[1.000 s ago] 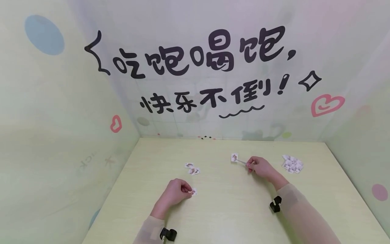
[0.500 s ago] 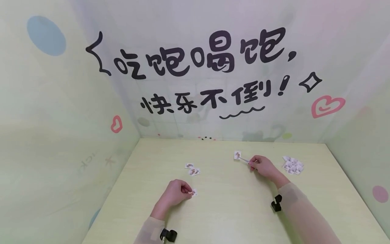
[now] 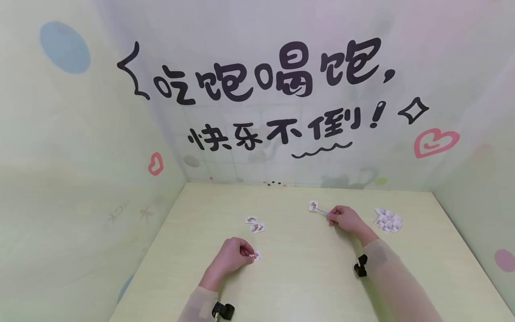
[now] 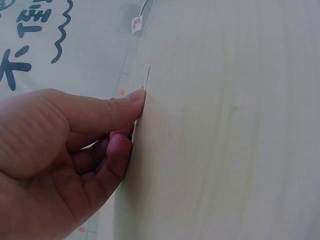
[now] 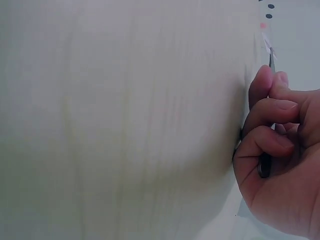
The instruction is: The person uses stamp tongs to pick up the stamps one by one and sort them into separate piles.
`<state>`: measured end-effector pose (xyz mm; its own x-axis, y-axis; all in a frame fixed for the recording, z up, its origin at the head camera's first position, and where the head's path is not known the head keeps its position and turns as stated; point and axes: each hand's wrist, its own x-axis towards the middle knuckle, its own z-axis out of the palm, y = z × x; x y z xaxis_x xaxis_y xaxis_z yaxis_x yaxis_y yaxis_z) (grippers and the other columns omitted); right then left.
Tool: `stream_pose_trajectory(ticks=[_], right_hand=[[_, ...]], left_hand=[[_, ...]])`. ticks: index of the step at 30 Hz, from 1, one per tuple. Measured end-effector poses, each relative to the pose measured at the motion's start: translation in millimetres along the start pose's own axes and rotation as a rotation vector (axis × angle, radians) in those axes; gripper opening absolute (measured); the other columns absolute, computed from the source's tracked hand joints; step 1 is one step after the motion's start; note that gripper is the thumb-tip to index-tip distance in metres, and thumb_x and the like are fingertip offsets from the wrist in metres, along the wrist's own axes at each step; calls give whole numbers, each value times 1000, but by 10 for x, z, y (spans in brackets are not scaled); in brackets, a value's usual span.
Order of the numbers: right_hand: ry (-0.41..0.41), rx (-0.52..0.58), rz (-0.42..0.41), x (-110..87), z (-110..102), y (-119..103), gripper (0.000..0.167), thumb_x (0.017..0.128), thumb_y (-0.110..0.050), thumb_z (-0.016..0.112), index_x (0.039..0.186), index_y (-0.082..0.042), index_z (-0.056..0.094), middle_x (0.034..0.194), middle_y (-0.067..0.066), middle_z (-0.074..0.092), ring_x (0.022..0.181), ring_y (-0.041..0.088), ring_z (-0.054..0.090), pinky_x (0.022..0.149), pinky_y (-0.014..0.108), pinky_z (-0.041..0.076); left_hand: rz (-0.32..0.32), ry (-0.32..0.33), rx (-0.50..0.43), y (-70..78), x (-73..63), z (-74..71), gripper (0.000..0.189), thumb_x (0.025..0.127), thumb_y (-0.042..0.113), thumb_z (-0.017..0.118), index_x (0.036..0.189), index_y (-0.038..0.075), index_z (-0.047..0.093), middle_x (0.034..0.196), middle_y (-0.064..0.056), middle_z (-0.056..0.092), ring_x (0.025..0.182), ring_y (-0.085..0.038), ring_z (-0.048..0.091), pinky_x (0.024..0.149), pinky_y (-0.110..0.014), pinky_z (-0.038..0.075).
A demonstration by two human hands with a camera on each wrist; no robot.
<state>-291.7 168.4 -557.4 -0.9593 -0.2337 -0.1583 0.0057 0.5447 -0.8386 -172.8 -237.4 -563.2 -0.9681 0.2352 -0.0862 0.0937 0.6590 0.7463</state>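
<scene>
My left hand (image 3: pixel 231 258) pinches a small printed card (image 3: pixel 258 256) between thumb and fingertips, low over the table. In the left wrist view this card (image 4: pixel 146 80) shows edge-on beyond the thumb. My right hand (image 3: pixel 346 220) grips slim metal tweezers (image 3: pixel 323 211), whose tips hold another small white card (image 3: pixel 313 205) with a coloured picture. In the right wrist view the fingers curl round the tweezers (image 5: pixel 271 61), and the card (image 5: pixel 267 42) is seen at a slant past the tips. A few similar cards (image 3: pixel 256 227) lie face up beyond the left hand.
A heap of small white cards (image 3: pixel 388 220) lies to the right of my right hand on the pale wooden table (image 3: pixel 297 286). Printed walls (image 3: pixel 249 170) enclose the table's back and sides. Each sleeve carries a black wrist mount (image 3: pixel 360 265).
The tweezers and their card shifted slightly right and up in the first half second, then stayed nearly still. My left hand keeps its pinch in place. The head view has tilted a little.
</scene>
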Motion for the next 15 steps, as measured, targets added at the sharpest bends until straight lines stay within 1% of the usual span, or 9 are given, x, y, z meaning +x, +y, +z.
stream_pose_trajectory(ticks=[6, 9, 10, 15], right_hand=[[-8, 10, 25, -4, 13, -39, 20, 110, -11, 58, 99, 3, 67, 83, 5, 70, 80, 21, 53, 75, 34, 41], [-4, 19, 43, 0, 13, -41, 20, 110, -11, 59, 100, 3, 68, 83, 5, 70, 80, 21, 52, 76, 33, 41], [-4, 25, 49, 0, 12, -43, 20, 110, -11, 59, 100, 4, 68, 83, 5, 70, 81, 21, 52, 76, 33, 41], [-6, 21, 63, -12, 4, -40, 21, 110, -11, 59, 100, 5, 67, 82, 4, 70, 78, 19, 50, 74, 33, 40]], left_hand=[[-5, 8, 14, 14, -10, -34, 16, 82, 2, 89, 91, 10, 78, 79, 6, 66, 73, -12, 60, 68, -26, 52], [8, 17, 19, 17, -17, -38, 17, 81, 2, 89, 91, 9, 78, 79, 6, 66, 73, -11, 59, 67, -27, 53], [3, 17, 18, 19, -19, -36, 16, 82, 2, 89, 91, 9, 78, 79, 6, 66, 73, -11, 59, 67, -26, 52], [2, 15, 9, 37, -37, -21, 17, 81, 1, 90, 91, 8, 78, 79, 5, 66, 73, -12, 59, 67, -26, 52]])
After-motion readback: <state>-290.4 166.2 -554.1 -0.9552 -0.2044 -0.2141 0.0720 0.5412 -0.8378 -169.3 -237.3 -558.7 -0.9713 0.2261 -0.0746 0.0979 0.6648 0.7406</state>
